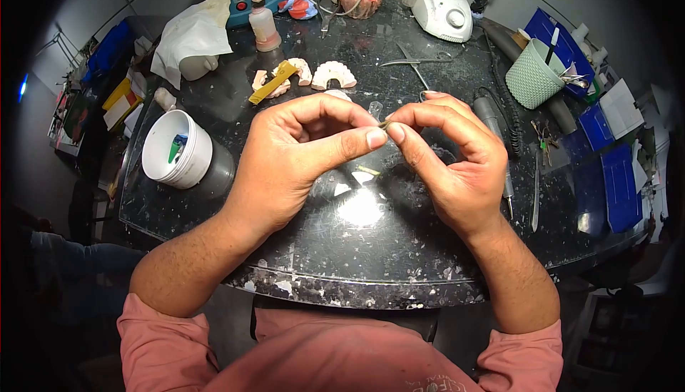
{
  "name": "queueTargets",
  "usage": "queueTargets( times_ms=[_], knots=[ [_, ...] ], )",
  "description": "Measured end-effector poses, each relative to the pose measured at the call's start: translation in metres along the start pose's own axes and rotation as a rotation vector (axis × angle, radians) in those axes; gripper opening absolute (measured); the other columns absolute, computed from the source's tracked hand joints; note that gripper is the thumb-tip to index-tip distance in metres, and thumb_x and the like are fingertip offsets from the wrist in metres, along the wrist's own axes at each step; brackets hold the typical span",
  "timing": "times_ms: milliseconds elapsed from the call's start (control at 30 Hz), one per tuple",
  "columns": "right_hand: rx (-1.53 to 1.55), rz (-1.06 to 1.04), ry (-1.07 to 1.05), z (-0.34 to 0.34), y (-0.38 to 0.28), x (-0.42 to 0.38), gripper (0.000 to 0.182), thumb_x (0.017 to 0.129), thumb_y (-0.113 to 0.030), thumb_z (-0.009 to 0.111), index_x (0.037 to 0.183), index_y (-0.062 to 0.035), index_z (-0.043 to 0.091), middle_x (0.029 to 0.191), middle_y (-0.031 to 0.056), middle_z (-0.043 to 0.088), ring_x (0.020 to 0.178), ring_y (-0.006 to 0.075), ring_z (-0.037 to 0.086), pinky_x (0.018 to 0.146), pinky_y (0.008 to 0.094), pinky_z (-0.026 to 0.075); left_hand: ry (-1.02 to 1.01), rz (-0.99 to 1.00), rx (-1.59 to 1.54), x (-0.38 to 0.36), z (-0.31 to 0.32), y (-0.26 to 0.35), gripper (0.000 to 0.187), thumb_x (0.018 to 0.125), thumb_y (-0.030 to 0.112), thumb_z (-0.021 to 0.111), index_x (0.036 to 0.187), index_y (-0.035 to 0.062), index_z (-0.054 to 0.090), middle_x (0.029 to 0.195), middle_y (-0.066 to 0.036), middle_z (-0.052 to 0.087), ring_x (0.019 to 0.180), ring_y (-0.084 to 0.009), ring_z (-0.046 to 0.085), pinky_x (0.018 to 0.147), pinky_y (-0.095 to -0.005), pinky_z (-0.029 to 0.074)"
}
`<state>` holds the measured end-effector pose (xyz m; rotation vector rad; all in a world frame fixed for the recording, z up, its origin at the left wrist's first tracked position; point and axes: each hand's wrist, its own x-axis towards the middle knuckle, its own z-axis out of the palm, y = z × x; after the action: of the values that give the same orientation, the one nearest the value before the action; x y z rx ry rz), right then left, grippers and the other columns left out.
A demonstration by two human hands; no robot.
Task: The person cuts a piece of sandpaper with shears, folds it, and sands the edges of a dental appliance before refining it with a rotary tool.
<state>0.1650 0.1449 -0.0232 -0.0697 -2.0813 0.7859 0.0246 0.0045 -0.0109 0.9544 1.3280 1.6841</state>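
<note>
My left hand and my right hand meet over the middle of a dark speckled worktop. Between their thumbs and forefingers they pinch one tiny pale piece, too small to identify. Both hands have their other fingers curled in. Just beyond the hands lie a white dental arch model and a pinkish one with a yellow strip across it. Small light scraps lie on the top under the hands.
A white cup holding a green tool stands at the left. A mint basket of tools stands at the right, with blue trays beyond. Scissors, a white machine, a bottle and crumpled paper lie further back. Long hand tools lie at right.
</note>
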Motion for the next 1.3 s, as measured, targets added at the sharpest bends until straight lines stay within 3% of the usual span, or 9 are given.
queueTargets(
  times_ms=[333, 733, 1300],
  knots=[
    [-0.055, -0.054, -0.004, -0.001, 0.001, 0.000, 0.011, 0.077, -0.005, 0.075, 0.088, -0.0061, 0.072, 0.086, 0.0044, 0.072, 0.080, 0.0171, 0.068, 0.094, 0.0393, 0.045, 0.018, 0.028, -0.015, -0.001, 0.003, -0.004, 0.013, 0.083, 0.005, 0.073, 0.095, 0.0007, 0.067, 0.092, -0.005, 0.068, 0.083, -0.0085, 0.063, 0.078, -0.0217, 0.048],
    [-0.078, -0.069, 0.005, -0.002, -0.001, 0.001, 0.010, 0.076, -0.006, 0.076, 0.085, -0.0070, 0.072, 0.081, 0.0032, 0.071, 0.075, 0.0158, 0.067, 0.091, 0.0359, 0.045, -0.004, -0.049, -0.084, 0.003, -0.001, -0.010, 0.018, 0.088, 0.013, 0.069, 0.102, 0.0003, 0.067, 0.094, -0.007, 0.069, 0.085, -0.0120, 0.063, 0.080, -0.0262, 0.049],
    [-0.010, -0.043, -0.015, 0.001, -0.002, -0.001, 0.012, 0.073, -0.002, 0.074, 0.082, -0.0053, 0.067, 0.077, 0.0028, 0.067, 0.072, 0.0163, 0.063, 0.075, 0.0296, 0.046, 0.004, 0.001, -0.045, 0.002, 0.000, -0.008, 0.018, 0.084, 0.005, 0.071, 0.101, -0.0004, 0.068, 0.098, -0.009, 0.070, 0.085, -0.0124, 0.065, 0.082, -0.0261, 0.050]
  ],
)
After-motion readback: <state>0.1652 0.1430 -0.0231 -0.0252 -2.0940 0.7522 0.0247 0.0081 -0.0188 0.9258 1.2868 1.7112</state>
